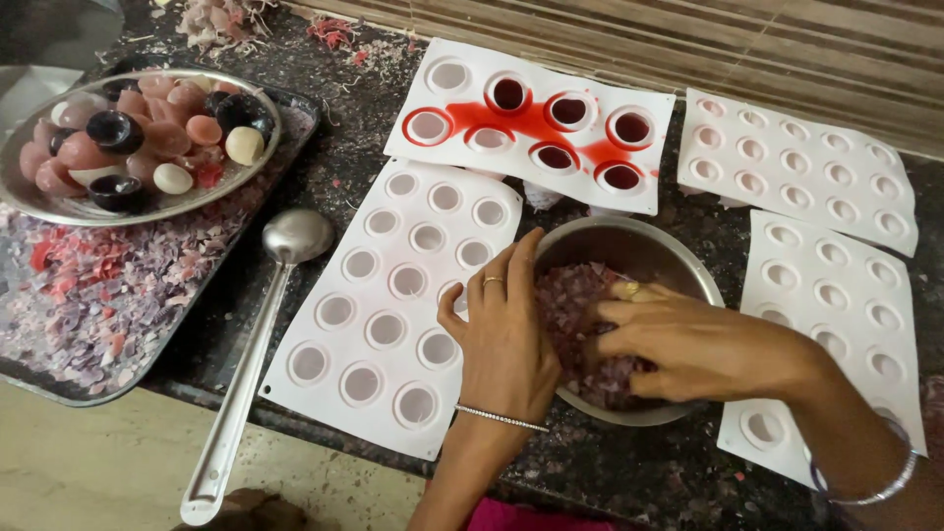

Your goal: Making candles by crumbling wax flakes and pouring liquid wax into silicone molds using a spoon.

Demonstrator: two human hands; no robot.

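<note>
— Hands first, they are closest to us. See the left hand [503, 334]? It rests on the near rim of the steel bowl [678, 258], thumb outside, fingers curled over the edge.

— Is it squeezing the bowl?

— It looks like a loose hold, half open, just keeping the bowl from sliding. The right hand [688, 344] is down inside, fingers bent and pinched together in the pink and purple crumbs [575, 305]. I cannot tell how much it has got hold of.

— What are the crumbs like?

— I think they are light and dry, and they would break and spill easily. A pinch or a scoop with bent fingers would work best. The bowl is hard and smooth, so I would hold it by the rim.

— And that white sheet beside the left hand?

— That is a bendy mould [393, 295] with round cups, lying flat on the bench [334, 177]. It looks soft and floppy, so I would lift it with two hands at its edges. A long ladle [258, 344] lies just left of it.

— Further back?

— Another mould [536, 123] has dark red liquid in some cups, and some has spilled on top. That one would be slippery. Two more moulds [801, 162] lie on the right. Far left, a round plate [29, 197] holds smooth little lumps, pink, cream and black, and it stands on a dark tray [295, 113] full of flakes.
</note>
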